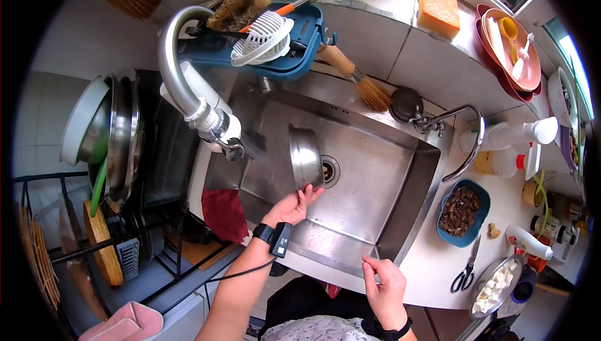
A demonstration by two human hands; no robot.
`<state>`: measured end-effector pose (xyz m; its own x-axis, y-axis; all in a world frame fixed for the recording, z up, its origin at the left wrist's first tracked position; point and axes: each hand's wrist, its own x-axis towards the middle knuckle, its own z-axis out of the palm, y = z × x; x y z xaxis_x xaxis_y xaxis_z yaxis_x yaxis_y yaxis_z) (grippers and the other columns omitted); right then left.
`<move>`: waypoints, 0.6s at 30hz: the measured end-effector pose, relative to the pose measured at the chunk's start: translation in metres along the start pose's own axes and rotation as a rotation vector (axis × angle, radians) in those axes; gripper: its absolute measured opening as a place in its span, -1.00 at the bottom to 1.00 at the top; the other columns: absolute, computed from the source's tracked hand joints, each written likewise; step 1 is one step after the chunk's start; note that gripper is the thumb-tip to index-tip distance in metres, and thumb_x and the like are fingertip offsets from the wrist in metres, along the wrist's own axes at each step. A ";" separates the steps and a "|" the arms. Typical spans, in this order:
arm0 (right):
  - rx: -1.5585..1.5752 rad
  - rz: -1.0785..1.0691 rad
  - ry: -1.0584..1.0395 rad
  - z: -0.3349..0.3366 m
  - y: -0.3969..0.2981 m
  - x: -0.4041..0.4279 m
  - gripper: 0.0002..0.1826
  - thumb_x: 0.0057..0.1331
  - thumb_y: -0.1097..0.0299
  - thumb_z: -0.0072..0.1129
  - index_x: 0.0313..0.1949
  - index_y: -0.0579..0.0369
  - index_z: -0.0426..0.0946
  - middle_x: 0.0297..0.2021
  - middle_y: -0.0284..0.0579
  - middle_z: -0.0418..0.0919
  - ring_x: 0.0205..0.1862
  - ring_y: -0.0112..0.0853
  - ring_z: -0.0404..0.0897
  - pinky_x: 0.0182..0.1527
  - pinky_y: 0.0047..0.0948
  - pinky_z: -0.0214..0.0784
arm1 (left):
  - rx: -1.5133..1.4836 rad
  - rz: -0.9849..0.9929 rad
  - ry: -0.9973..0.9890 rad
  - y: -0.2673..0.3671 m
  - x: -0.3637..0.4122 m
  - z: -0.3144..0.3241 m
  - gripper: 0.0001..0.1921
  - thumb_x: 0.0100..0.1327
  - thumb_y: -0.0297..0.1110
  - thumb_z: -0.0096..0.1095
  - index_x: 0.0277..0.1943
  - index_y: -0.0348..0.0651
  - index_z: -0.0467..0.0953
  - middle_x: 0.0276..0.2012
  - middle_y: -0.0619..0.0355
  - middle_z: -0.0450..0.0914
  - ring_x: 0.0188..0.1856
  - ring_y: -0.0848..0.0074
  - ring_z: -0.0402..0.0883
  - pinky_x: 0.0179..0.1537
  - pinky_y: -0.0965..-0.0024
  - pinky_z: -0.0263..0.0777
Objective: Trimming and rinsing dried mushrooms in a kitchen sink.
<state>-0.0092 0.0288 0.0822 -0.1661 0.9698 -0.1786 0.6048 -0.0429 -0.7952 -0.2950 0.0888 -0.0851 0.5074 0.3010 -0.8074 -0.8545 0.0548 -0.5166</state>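
In my left hand [296, 205] is a stainless steel bowl [305, 155], tipped on its side over the metal sink [357, 200]. My fingers are at its near edge, and its inside is turned away from view. Water seems to spray from the faucet [225, 136] to the left of the bowl. The drain [330, 172] shows partly behind the bowl, with bits of food in it. My right hand [385, 282] is above the sink's front rim, fingers curled and thumb close to the index finger. Nothing visible is in it.
A dark red cloth [224, 214] lies over the sink's left rim. To the right are a blue container of brown chopped food [462, 209], scissors [468, 266] and a pan of white cubes [495, 284]. A dish rack [117, 242] stands left. A curved tap [479, 129] overhangs the right corner.
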 end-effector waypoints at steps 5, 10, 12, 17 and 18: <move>-0.018 0.002 0.030 -0.008 0.002 0.006 -0.91 0.18 0.50 0.27 -0.30 0.09 0.64 -0.52 -0.13 0.54 -0.50 -0.20 0.53 -0.41 -0.33 0.34 | 0.265 0.016 -0.021 0.008 -0.006 -0.022 -0.75 0.41 -0.50 0.00 0.06 -0.47 0.34 0.19 -0.21 0.38 -0.20 0.37 0.70 -0.35 0.60 0.67; -0.092 -0.117 0.020 -0.009 -0.003 0.036 -0.85 0.19 0.49 0.26 -0.22 0.10 0.62 -0.51 -0.10 0.53 -0.46 -0.18 0.53 -0.39 -0.31 0.35 | 1.139 0.850 0.304 -0.005 -0.030 -0.004 -0.57 0.36 -0.61 -0.10 0.21 -0.26 0.00 0.14 -0.18 0.34 -0.07 0.17 0.62 -0.17 0.26 0.69; -0.096 -0.150 0.010 -0.004 -0.011 0.056 -0.83 0.20 0.48 0.25 -0.19 0.11 0.61 -0.47 -0.09 0.53 -0.45 -0.17 0.54 -0.38 -0.30 0.36 | 1.274 1.047 0.332 0.004 -0.035 -0.002 -0.40 0.34 -0.66 -0.16 0.32 -0.05 -0.21 0.25 -0.19 0.17 0.07 0.08 0.54 -0.09 0.10 0.67; -0.248 -0.389 -0.064 0.017 -0.036 0.126 -0.65 0.20 0.43 0.25 0.00 0.09 0.52 -0.08 -0.03 0.53 -0.18 -0.12 0.58 -0.18 -0.27 0.46 | 1.127 1.069 0.306 0.009 -0.063 -0.001 -0.29 0.30 -0.76 -0.27 0.38 -0.04 -0.34 0.35 -0.17 -0.03 0.29 -0.02 0.29 0.02 0.03 0.62; -0.267 -0.451 -0.086 0.027 -0.040 0.143 -0.60 0.19 0.42 0.25 0.04 0.08 0.49 -0.01 -0.03 0.49 -0.11 -0.12 0.57 -0.13 -0.27 0.47 | 1.110 1.044 0.306 0.011 -0.068 -0.008 -0.28 0.30 -0.76 -0.28 0.38 -0.04 -0.38 0.35 -0.18 -0.03 0.27 -0.03 0.32 0.02 0.03 0.62</move>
<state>-0.0782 0.1627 0.0727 -0.5121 0.8541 0.0915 0.6341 0.4477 -0.6304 -0.3379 0.0609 -0.0383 -0.4600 0.4622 -0.7581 -0.4111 0.6459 0.6432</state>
